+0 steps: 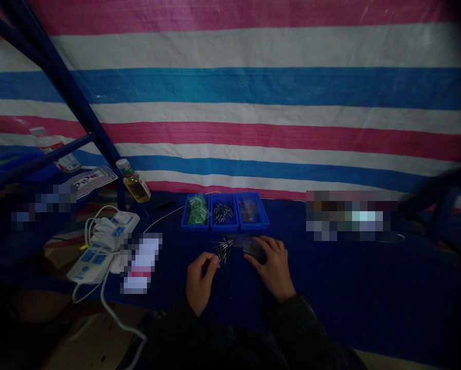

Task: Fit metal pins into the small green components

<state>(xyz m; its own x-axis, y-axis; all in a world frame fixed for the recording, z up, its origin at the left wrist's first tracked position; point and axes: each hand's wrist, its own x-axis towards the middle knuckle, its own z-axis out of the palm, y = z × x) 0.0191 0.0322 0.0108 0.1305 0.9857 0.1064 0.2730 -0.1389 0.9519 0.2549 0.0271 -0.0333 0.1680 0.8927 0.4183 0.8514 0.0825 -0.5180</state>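
Observation:
A loose pile of thin metal pins [224, 249] lies on the dark blue tabletop in front of three joined blue bins. At the pile's near left edge is my left hand [200, 281], thumb and forefinger pinched together; whatever is between the fingertips is too small to make out. My right hand [274, 264] grips a small clear plastic bag [252, 247] between thumb and fingers, just right of the pins. The left bin [195, 227] holds green packets [198, 209], the middle one short metal parts [222, 211], and the right one clear bags [249, 209].
On the left are white power strips [89, 264] with plugs and cables, a blurred-out phone-like screen [142, 264] and a drink bottle [133, 182]. A blurred-out patch covers something at right. Striped sheeting [253, 118] hangs behind; a blue metal frame [72, 105] stands left.

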